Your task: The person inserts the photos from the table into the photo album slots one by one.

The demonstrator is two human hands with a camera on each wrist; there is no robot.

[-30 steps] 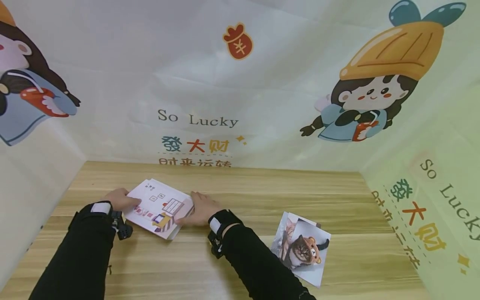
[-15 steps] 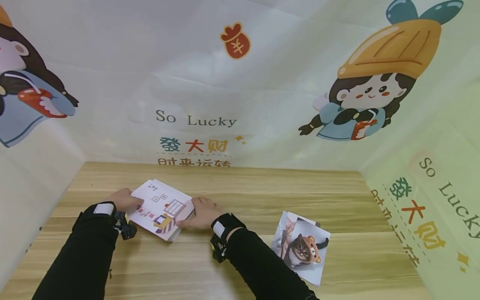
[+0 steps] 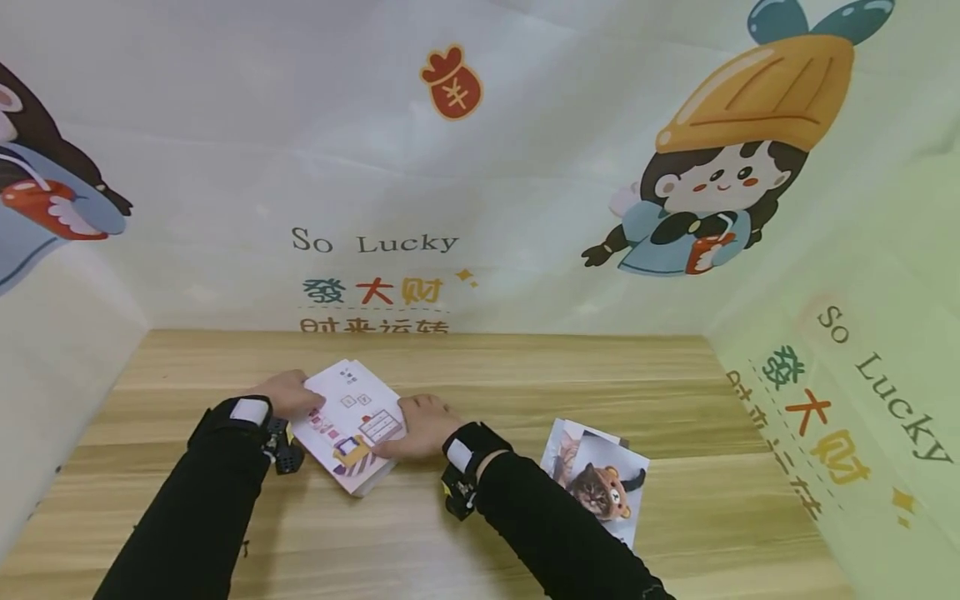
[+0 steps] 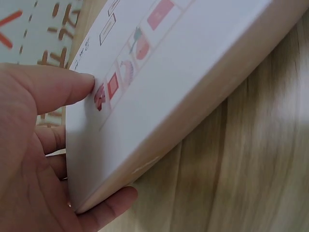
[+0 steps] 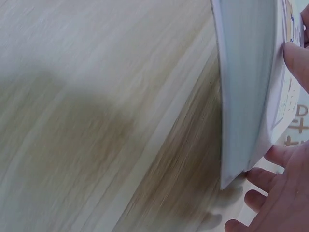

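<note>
A thick book (image 3: 348,417) with a white illustrated cover lies slanted, left of the table's middle. My left hand (image 3: 288,394) grips its left side; in the left wrist view the thumb (image 4: 75,89) rests on the cover and the other fingers go round the spine side. At the opposite side my right hand (image 3: 427,427) holds the book, thumb on the cover. The right wrist view shows the block of pages (image 5: 248,82) between two covers, with fingertips at its corner. That end appears slightly raised from the wood.
Several overlapping photos (image 3: 611,454) lie to the right, the top one showing a cat in a bear hat; my right sleeve partly covers them. The wooden table (image 3: 480,367) meets a printed cloth backdrop (image 3: 525,208) at the back and sides.
Both hands have shifted the book to the right and turned it slightly clockwise, keeping hold of it. The head view has also turned a little. The photos appear to stay put.
</note>
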